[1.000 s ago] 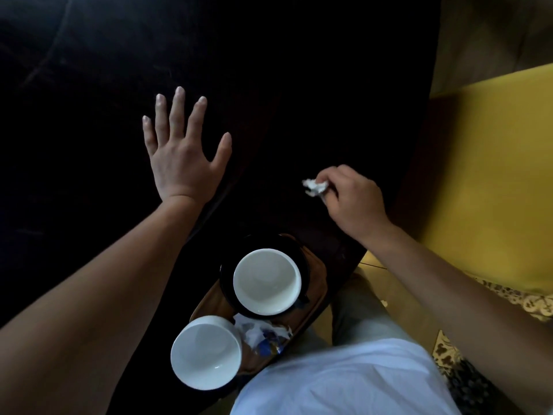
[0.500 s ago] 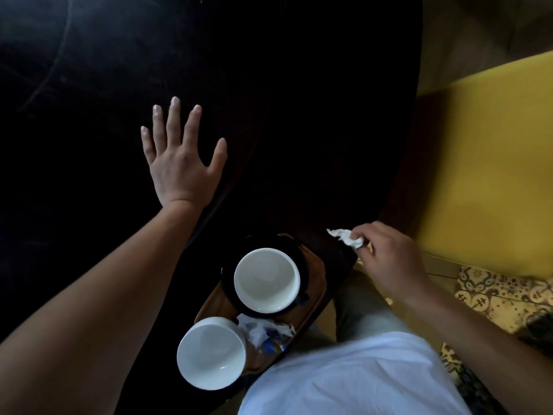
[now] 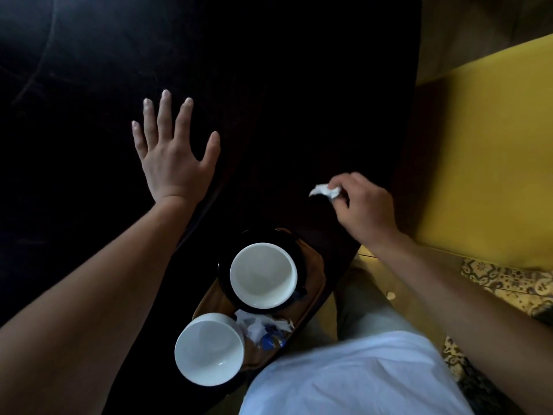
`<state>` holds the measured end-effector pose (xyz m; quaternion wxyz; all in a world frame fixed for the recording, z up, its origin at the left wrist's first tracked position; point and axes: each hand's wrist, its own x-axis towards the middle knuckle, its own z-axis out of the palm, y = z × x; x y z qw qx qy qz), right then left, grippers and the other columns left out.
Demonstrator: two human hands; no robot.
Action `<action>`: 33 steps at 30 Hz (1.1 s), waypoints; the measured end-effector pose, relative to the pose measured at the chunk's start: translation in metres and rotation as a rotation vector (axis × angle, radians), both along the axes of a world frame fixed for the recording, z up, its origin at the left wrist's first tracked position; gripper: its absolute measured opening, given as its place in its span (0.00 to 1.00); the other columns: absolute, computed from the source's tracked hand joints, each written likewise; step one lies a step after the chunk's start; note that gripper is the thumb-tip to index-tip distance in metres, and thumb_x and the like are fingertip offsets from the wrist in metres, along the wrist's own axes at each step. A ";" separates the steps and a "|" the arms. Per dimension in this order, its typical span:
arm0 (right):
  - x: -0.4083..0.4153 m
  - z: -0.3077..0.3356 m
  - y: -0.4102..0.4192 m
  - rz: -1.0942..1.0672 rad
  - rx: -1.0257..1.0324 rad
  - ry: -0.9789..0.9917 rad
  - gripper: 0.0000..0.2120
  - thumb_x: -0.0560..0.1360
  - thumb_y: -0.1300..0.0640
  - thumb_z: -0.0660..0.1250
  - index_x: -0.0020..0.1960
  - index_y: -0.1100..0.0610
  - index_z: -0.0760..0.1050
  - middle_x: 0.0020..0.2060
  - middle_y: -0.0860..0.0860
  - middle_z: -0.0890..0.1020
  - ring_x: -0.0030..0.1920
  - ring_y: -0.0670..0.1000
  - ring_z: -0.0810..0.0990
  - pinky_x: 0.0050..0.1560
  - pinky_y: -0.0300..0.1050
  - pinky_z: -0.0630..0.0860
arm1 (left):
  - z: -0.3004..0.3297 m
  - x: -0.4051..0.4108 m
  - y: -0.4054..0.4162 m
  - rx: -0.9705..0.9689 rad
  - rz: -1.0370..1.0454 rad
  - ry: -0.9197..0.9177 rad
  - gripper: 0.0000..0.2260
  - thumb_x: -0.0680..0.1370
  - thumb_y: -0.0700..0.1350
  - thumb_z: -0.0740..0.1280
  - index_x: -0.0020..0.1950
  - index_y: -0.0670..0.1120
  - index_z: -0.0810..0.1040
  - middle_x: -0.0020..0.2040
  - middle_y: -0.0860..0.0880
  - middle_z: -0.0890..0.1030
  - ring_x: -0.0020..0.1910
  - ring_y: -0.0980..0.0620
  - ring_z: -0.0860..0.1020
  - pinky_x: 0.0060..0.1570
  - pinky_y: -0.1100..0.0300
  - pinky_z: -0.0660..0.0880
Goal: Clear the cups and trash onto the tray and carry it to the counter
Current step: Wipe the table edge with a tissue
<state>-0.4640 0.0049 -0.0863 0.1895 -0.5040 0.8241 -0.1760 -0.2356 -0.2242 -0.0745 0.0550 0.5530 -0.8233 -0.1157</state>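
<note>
A crumpled scrap of white paper (image 3: pixel 324 190) is pinched between the thumb and fingertips of the right hand (image 3: pixel 363 208), held above the dark desk (image 3: pixel 299 100). The tray (image 3: pixel 311 298), a wooden oval, lies toward the body and to the left of that hand, at the near edge of the desk, its long axis running diagonally from near left to far right. The right hand is judged the nearer one to it, so the scrap would have to be brought back and inward to reach it.

On the tray are seen a white cup (image 3: pixel 263 274) on a dark saucer (image 3: pixel 223 266), a second white cup (image 3: pixel 208 353) at the near end, and a small heap of wrappers (image 3: pixel 263 326) beside it. The left hand (image 3: pixel 172 158) is laid flat on the desk, fingers straight and spread, holding nothing.

Much of the desk is lost in darkness, and the near end of the tray is covered by the second cup and a white shirt (image 3: pixel 353 375). No counter is shown.
</note>
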 end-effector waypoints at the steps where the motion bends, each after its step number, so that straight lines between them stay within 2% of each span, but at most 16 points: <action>1: -0.007 -0.001 -0.011 -0.004 -0.014 0.017 0.07 0.74 0.59 0.68 0.52 0.54 0.80 0.42 0.51 0.81 0.38 0.55 0.80 0.34 0.43 0.69 | 0.000 0.000 0.000 0.004 0.001 -0.001 0.31 0.81 0.65 0.57 0.82 0.53 0.62 0.84 0.50 0.55 0.84 0.45 0.48 0.81 0.43 0.43; 5: -0.031 -0.003 -0.040 -0.035 -0.074 0.026 0.06 0.76 0.57 0.67 0.52 0.54 0.80 0.43 0.51 0.81 0.40 0.52 0.80 0.35 0.45 0.73 | 0.000 0.001 0.000 -0.003 -0.003 0.005 0.31 0.82 0.64 0.57 0.82 0.53 0.62 0.84 0.50 0.55 0.84 0.45 0.49 0.81 0.42 0.44; 10: -0.033 -0.005 -0.040 -0.038 -0.037 -0.026 0.07 0.78 0.57 0.66 0.54 0.54 0.79 0.46 0.50 0.81 0.41 0.48 0.77 0.36 0.41 0.69 | 0.000 0.002 -0.001 -0.013 -0.010 -0.002 0.30 0.82 0.64 0.57 0.81 0.53 0.63 0.84 0.49 0.55 0.84 0.44 0.49 0.81 0.41 0.44; 14: -0.015 0.006 -0.004 0.033 0.063 -0.070 0.06 0.76 0.57 0.70 0.53 0.52 0.80 0.42 0.49 0.80 0.37 0.50 0.77 0.34 0.41 0.64 | 0.000 0.002 -0.001 -0.005 -0.014 -0.002 0.30 0.82 0.64 0.57 0.81 0.53 0.63 0.84 0.49 0.55 0.84 0.44 0.49 0.80 0.41 0.45; 20: 0.014 0.020 0.074 0.139 0.245 -0.190 0.10 0.71 0.59 0.74 0.49 0.46 0.80 0.39 0.46 0.79 0.38 0.51 0.80 0.35 0.45 0.71 | 0.001 0.002 -0.001 0.003 -0.014 0.003 0.30 0.82 0.64 0.57 0.81 0.53 0.63 0.84 0.49 0.55 0.84 0.44 0.49 0.81 0.41 0.44; 23: 0.019 0.021 0.094 0.163 0.288 -0.239 0.10 0.72 0.58 0.74 0.48 0.45 0.81 0.36 0.42 0.75 0.35 0.46 0.76 0.32 0.38 0.65 | 0.001 0.002 -0.001 0.006 -0.011 -0.003 0.31 0.82 0.65 0.57 0.82 0.53 0.62 0.84 0.49 0.55 0.84 0.44 0.48 0.81 0.41 0.44; 26: 0.018 0.023 0.103 0.179 0.305 -0.245 0.09 0.71 0.59 0.75 0.47 0.46 0.81 0.36 0.42 0.76 0.32 0.44 0.73 0.31 0.35 0.63 | 0.001 0.002 -0.001 0.010 -0.011 -0.006 0.31 0.82 0.65 0.57 0.82 0.53 0.62 0.84 0.49 0.54 0.84 0.44 0.48 0.81 0.41 0.43; 29: 0.012 0.028 0.103 0.216 0.342 -0.240 0.10 0.70 0.59 0.74 0.44 0.45 0.81 0.35 0.41 0.77 0.33 0.43 0.73 0.32 0.37 0.66 | 0.002 0.002 0.000 0.017 -0.009 -0.004 0.31 0.82 0.65 0.56 0.82 0.53 0.62 0.84 0.49 0.54 0.84 0.45 0.48 0.81 0.41 0.43; 33: -0.003 0.035 0.081 0.142 0.300 -0.308 0.05 0.70 0.55 0.71 0.44 0.46 0.81 0.35 0.43 0.80 0.34 0.43 0.78 0.33 0.47 0.75 | 0.002 0.000 -0.001 0.014 -0.008 -0.012 0.31 0.81 0.65 0.55 0.82 0.53 0.62 0.85 0.49 0.54 0.84 0.45 0.48 0.80 0.41 0.44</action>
